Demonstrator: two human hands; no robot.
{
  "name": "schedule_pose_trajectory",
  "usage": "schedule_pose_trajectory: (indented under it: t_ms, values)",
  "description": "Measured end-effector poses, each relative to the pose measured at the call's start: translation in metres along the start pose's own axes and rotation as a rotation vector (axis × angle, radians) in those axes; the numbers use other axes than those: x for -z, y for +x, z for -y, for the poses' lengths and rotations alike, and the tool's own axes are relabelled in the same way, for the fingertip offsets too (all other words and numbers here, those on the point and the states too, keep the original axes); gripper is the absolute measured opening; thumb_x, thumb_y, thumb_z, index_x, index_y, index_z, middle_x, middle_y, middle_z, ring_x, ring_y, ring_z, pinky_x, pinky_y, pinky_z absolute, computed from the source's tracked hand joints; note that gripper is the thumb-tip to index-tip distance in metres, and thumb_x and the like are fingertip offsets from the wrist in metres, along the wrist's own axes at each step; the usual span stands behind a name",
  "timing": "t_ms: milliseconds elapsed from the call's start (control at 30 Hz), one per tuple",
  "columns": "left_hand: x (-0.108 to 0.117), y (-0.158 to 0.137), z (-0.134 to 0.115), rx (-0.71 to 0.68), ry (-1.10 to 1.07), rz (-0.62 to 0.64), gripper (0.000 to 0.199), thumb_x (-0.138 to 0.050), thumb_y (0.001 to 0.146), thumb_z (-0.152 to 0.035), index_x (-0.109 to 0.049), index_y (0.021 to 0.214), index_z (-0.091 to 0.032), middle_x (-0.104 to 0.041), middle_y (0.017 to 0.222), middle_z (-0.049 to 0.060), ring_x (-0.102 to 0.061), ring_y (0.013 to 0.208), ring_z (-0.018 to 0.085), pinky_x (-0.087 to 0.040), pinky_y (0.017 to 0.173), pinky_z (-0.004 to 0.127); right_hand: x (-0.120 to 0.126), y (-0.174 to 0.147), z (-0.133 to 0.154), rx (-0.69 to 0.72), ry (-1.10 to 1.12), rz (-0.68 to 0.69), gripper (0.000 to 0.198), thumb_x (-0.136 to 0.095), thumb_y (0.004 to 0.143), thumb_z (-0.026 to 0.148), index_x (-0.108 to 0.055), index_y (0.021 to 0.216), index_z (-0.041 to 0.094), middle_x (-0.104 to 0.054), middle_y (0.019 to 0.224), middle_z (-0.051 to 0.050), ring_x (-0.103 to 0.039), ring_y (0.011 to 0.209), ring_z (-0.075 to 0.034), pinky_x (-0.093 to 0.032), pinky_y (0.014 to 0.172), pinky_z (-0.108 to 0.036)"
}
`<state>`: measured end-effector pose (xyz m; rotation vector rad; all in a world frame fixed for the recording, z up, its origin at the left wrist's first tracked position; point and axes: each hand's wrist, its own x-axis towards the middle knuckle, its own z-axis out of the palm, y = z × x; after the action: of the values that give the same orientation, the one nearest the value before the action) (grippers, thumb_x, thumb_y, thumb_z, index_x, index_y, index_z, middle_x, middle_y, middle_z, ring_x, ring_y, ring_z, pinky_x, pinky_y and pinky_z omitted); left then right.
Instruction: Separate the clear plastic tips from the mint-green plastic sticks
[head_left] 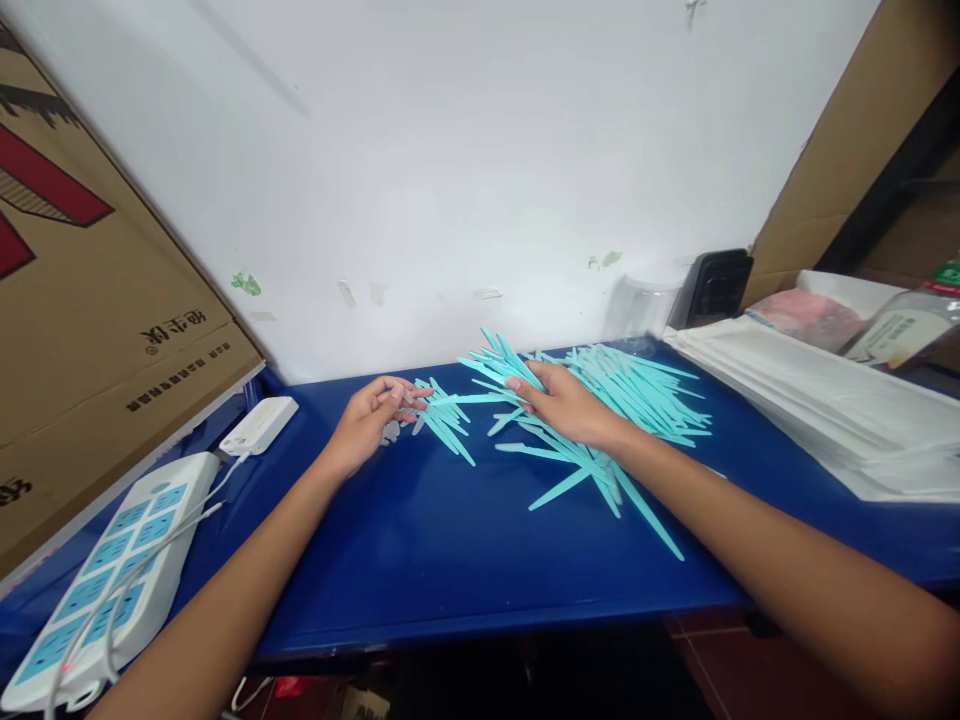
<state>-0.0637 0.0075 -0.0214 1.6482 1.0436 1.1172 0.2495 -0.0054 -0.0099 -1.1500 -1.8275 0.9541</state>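
Observation:
My right hand [559, 400] is closed round a fanned bunch of slim turquoise plastic sticks [495, 360], shaped like eyebrow razors. One stick [480, 398] points left from it towards my left hand [375, 420]. The fingers of that hand are pinched on a small translucent cap [403, 393], close to the stick's end. Beneath and beside the left fingers lie more translucent caps [390, 432] and a small heap of turquoise sticks [448, 425]. Under and behind my right hand spreads a larger pile of the sticks [637, 390], partly hidden by the hand and forearm.
The blue tabletop [450, 560] meets a white wall [480, 180]. At left are a power strip [142, 560] with cables, a white adapter [259, 425] and a cardboard box [97, 330]. On the right stand a clear container [649, 310], stacked white trays [795, 410] and a bottle [900, 325].

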Motion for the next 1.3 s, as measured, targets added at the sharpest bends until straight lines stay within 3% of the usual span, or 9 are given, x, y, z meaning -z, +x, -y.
schedule_pose_trajectory:
  t_ms: [233,500,733,1000,1300]
  values:
    - [-0.010,-0.002,-0.001,0.035,0.038,-0.151,0.039,-0.078,0.084,-0.050,-0.077,0.103,-0.016,-0.075,0.092,0.008,-0.068,0.082,0.019,-0.055,0.075,0.031,-0.002,0.000,0.001,0.046,-0.005,-0.023,0.039,-0.050,0.099,0.058,-0.051,0.087,0.021,-0.051,0.069,0.003,-0.050,0.061,-0.015,-0.037,0.059,-0.028]
    - [-0.010,-0.003,0.000,0.066,-0.025,-0.151,0.041,-0.084,0.078,-0.046,-0.077,0.104,-0.015,-0.079,0.095,0.011,-0.072,0.086,0.022,-0.057,0.076,0.033,-0.002,0.000,0.001,0.057,0.011,-0.040,0.039,-0.051,0.098,0.059,-0.054,0.089,0.020,-0.051,0.070,0.002,-0.048,0.060,-0.014,-0.037,0.058,-0.028]
    - [-0.005,-0.003,0.004,0.028,-0.012,-0.161,0.049,-0.092,0.070,-0.042,-0.078,0.109,-0.016,-0.080,0.105,0.013,-0.074,0.101,0.028,-0.059,0.089,0.037,0.001,0.002,0.001,-0.016,0.086,-0.040,0.042,-0.055,0.095,0.062,-0.056,0.094,0.020,-0.050,0.068,0.003,-0.042,0.055,-0.012,-0.031,0.052,-0.025]
    - [-0.005,-0.002,0.004,0.032,0.032,-0.233,0.046,-0.087,0.074,-0.049,-0.080,0.101,-0.013,-0.081,0.092,0.014,-0.075,0.085,0.026,-0.060,0.079,0.037,0.001,0.003,-0.009,-0.012,0.104,-0.030,0.042,-0.055,0.095,0.062,-0.055,0.092,0.020,-0.050,0.070,0.003,-0.039,0.053,-0.010,-0.028,0.049,-0.024]
    - [-0.006,-0.002,0.005,0.070,0.067,-0.195,0.040,-0.081,0.080,-0.053,-0.080,0.093,-0.016,-0.079,0.083,0.010,-0.069,0.072,0.020,-0.055,0.069,0.031,0.001,0.001,-0.003,0.018,0.063,-0.018,0.043,-0.053,0.095,0.063,-0.056,0.092,0.020,-0.052,0.070,0.002,-0.042,0.053,-0.011,-0.031,0.049,-0.025]
